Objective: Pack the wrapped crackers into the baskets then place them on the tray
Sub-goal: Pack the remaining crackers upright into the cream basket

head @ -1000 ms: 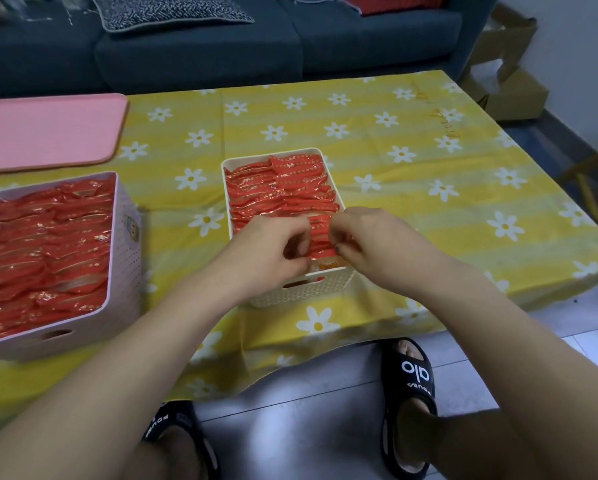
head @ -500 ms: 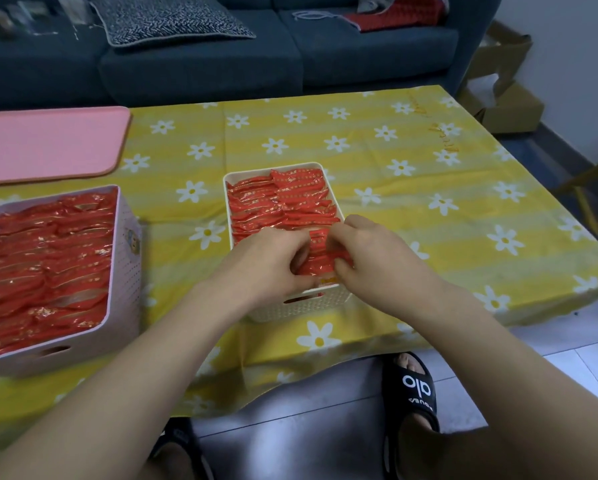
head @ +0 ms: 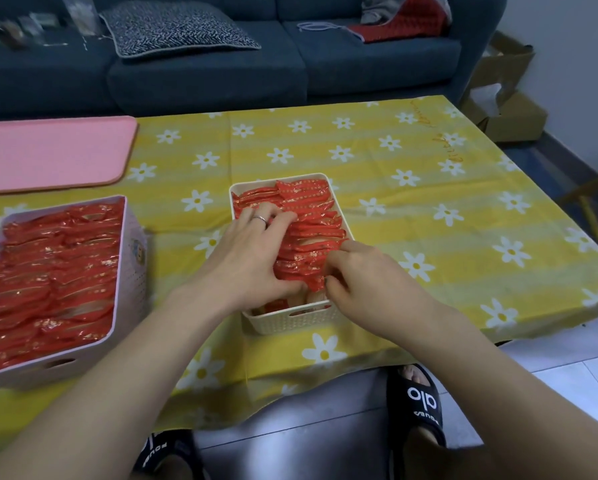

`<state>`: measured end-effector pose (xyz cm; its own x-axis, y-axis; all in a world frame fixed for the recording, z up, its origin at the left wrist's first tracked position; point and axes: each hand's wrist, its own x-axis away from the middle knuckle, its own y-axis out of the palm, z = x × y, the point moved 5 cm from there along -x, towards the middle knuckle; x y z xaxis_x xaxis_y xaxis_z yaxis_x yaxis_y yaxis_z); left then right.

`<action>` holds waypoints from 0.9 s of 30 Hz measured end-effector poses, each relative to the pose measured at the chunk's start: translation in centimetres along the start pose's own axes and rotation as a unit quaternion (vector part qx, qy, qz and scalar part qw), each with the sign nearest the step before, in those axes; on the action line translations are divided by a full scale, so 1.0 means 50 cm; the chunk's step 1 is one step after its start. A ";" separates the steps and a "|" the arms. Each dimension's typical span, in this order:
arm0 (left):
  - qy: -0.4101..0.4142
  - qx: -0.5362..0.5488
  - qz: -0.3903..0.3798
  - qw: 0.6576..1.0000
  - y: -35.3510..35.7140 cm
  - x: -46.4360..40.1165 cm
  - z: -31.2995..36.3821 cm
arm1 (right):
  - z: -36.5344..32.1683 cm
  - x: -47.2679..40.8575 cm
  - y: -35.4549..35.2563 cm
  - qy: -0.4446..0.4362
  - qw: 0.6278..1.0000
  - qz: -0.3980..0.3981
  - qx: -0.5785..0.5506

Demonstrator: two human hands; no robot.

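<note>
A cream basket (head: 292, 322) stands in the middle of the table, packed with a row of red wrapped crackers (head: 308, 216). My left hand (head: 252, 258) lies spread over the left side of the row, fingers pressing on the packets. My right hand (head: 367, 275) pinches the nearest red packet at the basket's front right. A gap shows at the basket's near end. A larger pink basket (head: 131, 271) full of red wrapped crackers (head: 48, 271) sits at the left. The pink tray (head: 51, 150) lies flat at the far left.
The table wears a yellow cloth with white daisies (head: 429, 188). A dark blue sofa (head: 221, 71) with a patterned cushion runs behind it. Cardboard boxes (head: 509, 109) stand at the far right. My sandalled feet (head: 422, 403) are on the tiled floor under the near edge.
My left hand has opened and slid forward over the row of packets. My right hand stays at the near end, pinching a packet. The camera has tilted down a little.
</note>
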<state>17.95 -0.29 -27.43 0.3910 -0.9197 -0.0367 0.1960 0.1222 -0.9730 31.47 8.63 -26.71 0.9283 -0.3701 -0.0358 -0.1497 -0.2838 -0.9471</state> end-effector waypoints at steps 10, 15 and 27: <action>0.018 -0.060 -0.048 0.997 0.022 -0.001 -0.015 | 0.001 -0.037 0.043 0.008 0.999 -0.033 0.043; 0.019 -0.083 -0.053 0.995 0.020 -0.002 -0.020 | 0.015 -0.051 0.059 0.032 0.990 -0.047 0.128; 0.010 -0.101 -0.050 0.994 0.017 0.006 -0.023 | -0.010 -0.070 0.075 0.010 0.993 -0.036 0.110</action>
<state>17.18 -0.91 -28.54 0.3610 -0.9307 0.0596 0.0477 -0.0454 -0.9978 27.46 8.41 -29.99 0.9265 -0.3743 0.0387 -0.0032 -0.1105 -0.9939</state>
